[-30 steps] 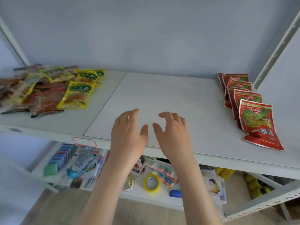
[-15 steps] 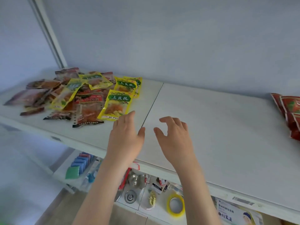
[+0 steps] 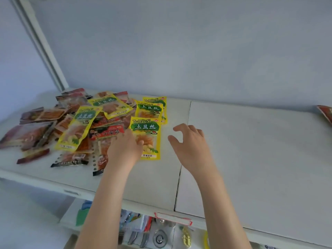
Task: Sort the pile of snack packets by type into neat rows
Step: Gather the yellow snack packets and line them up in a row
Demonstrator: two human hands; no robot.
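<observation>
L hand (image 3: 125, 150): fingers fairly flat, lying on the near edge of the pile. Thumb on lower half of front yellow pkt (image 3: 146, 130), fingertips at the red-label pkt (image 3: 106, 133) just left of it. No pinch visible, nothing lifted.
R hand (image 3: 190, 146): hovers over bare shelf (image 3: 251, 159), just right of the front yellow pkt. Fingers wide, loosely bent, holding nothing.
Task things: mixed pile (image 3: 71, 126) sits left of and beyond my L fingers, yellow + red/brown pkts overlapping at all angles. Two more yellow ones overlap beyond my L thumb, making a rough column w/ the front one. Corner of red pkts (image 3: 326, 113) far right of my R fingers, at frame edge.
Why: prob. L picks out the next pkt while R waits to take it. Bare shelf to the right of my R fingers looks kept as room for rows. Both are my guess.
Stage: most of the pile unsorted.
Vs 0.5 s ago: L hand was in the air short of the pile, now on it. R came along, same pose. View swung left, so the red pkts are nearly out of frame.
</observation>
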